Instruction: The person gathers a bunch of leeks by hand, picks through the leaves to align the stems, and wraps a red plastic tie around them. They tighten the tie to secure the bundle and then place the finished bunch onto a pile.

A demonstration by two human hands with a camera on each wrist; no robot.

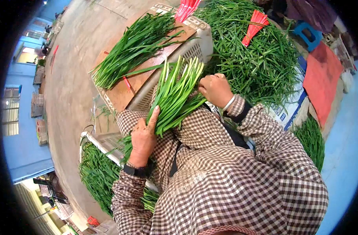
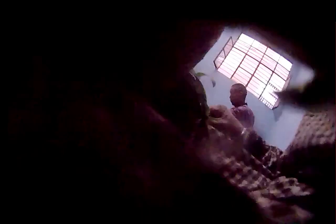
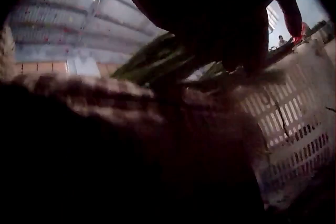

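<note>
A bundle of green chives (image 1: 175, 98) with pale cut ends pointing up lies across my lap, over my checked sleeves. My left hand (image 1: 143, 137), with a black watch at the wrist, grips its leafy lower part, one finger lying straight along the leaves. My right hand (image 1: 215, 89), wearing a white bracelet, has its fingers curled on the bundle's right side near the pale ends. The left wrist view is mostly dark and shows the right hand (image 2: 224, 120) from afar. In the right wrist view chive leaves (image 3: 157, 61) show under the dark right hand (image 3: 220, 19).
An overturned white crate (image 1: 194, 49) topped with a brown board (image 1: 147, 76) carries another chive bunch (image 1: 136, 45). A big chive heap (image 1: 261, 58) with red ties (image 1: 255, 23) lies right. More chives (image 1: 96, 176) fill a crate at lower left. Bare concrete floor (image 1: 69, 98) spreads left.
</note>
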